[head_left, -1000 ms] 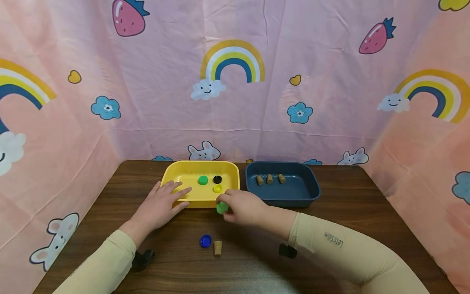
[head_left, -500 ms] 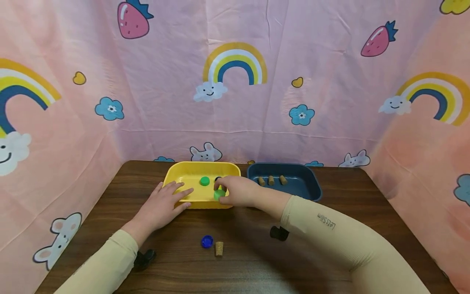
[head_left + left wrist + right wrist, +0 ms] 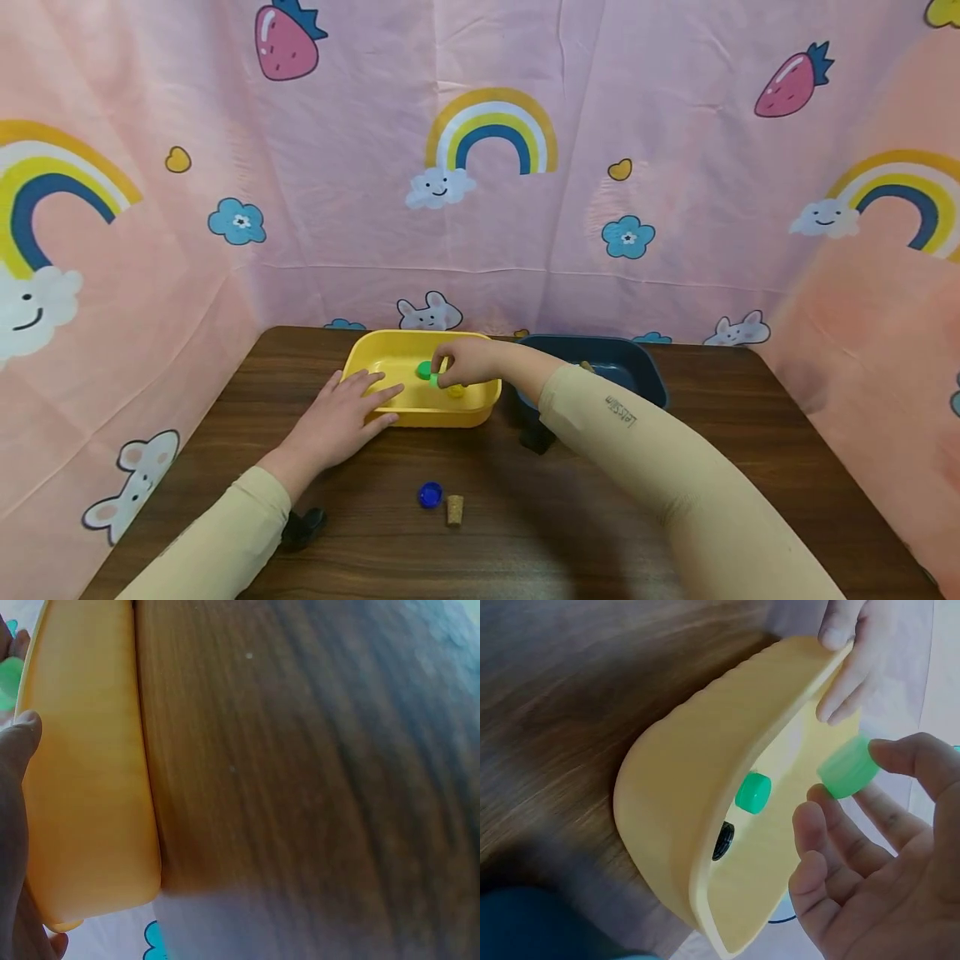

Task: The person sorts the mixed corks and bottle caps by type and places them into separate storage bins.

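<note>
Above the yellow tray (image 3: 427,419), the right hand (image 3: 474,360) pinches a light green cap (image 3: 846,768); the left hand (image 3: 341,418), fingers spread, rests on the tray's left front corner. In the tray lie a darker green cap (image 3: 754,793), a black cap (image 3: 723,841) and a yellow cap (image 3: 456,391). The right sleeve (image 3: 637,437) hides part of the dark blue tray (image 3: 636,368). On the desk (image 3: 375,554), a blue cap (image 3: 431,495) lies near a cork (image 3: 454,511).

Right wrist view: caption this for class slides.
Right hand pinches a light green cap over a yellow tray; left hand at its rim.
</note>
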The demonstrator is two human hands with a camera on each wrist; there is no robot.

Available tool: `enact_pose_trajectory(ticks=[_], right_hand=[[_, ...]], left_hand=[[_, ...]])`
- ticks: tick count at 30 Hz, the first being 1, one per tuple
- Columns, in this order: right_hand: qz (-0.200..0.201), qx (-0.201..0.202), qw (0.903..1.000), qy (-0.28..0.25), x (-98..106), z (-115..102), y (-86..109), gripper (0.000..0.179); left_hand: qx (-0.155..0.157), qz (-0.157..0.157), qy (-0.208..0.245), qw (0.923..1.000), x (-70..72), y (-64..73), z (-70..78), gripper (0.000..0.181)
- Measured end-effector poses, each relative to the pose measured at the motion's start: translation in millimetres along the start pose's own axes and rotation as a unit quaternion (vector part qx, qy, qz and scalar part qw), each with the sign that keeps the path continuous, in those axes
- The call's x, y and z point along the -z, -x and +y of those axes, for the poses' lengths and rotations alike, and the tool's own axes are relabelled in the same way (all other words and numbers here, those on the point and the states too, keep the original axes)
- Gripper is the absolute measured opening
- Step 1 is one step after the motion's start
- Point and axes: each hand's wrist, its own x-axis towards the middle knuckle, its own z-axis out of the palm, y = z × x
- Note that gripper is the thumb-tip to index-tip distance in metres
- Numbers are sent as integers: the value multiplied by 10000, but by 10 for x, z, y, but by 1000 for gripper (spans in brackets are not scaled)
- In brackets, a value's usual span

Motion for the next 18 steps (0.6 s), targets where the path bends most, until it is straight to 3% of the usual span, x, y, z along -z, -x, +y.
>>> enact_pose_trajectory(ticks=[9,18], right_hand=[[413,-251,9970,596,-162,66,-284,28],[697,-422,9783,1905,-424,56,-493,37]], left_hand=[[-1,-15,-5,10000,0,8,-3,55],[75,-102,-20,9999,-19,-7,-6,54]])
